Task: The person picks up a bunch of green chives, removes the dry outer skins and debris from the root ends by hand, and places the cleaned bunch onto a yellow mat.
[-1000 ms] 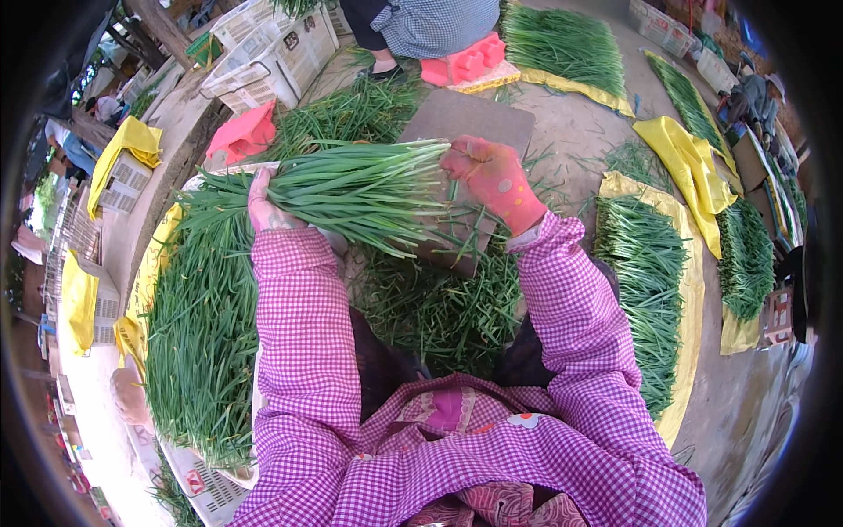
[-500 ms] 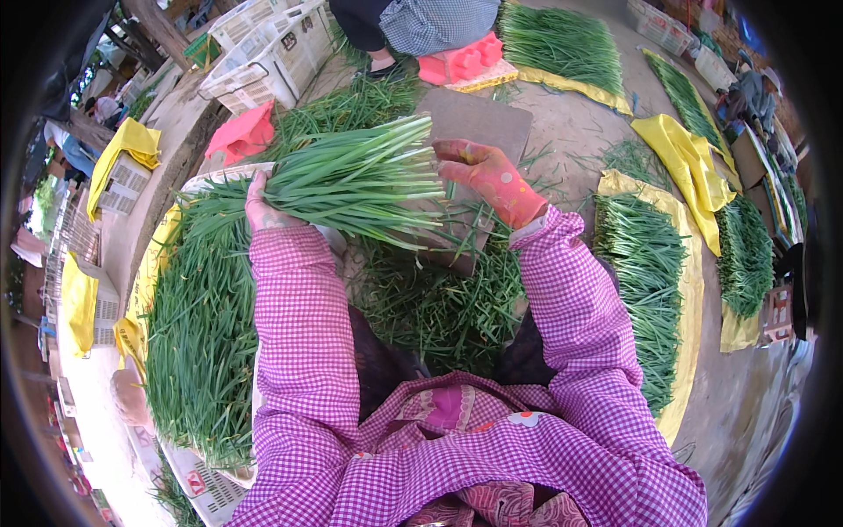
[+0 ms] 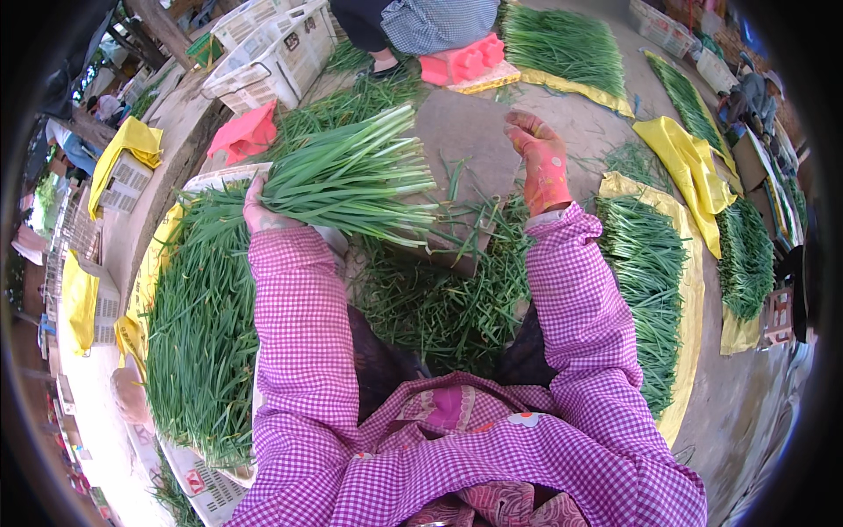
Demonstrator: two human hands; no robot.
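A thick bunch of garlic chives [image 3: 342,180] lies in my left hand [image 3: 260,208], which is closed round its leafy side at the left. The pale cut ends point right, over a flat grey-brown board [image 3: 470,140]. My right hand [image 3: 542,158], in an orange-red glove, is raised at the board's right edge, apart from the bunch. Its fingers are bent and loosely apart, with nothing visible in them. Loose chive scraps [image 3: 439,307] lie in a heap below the board, between my knees.
At my left stands a long pile of chives [image 3: 202,342]. To the right, trimmed chives [image 3: 639,281] lie on a yellow sheet [image 3: 689,334]. White crates [image 3: 277,66] and a pink-red piece [image 3: 243,133] are at the far left. Another person [image 3: 439,26] sits ahead.
My right hand has moved away from the cut ends, up and to the right. The bunch in my left hand has shifted slightly left, showing more of the board.
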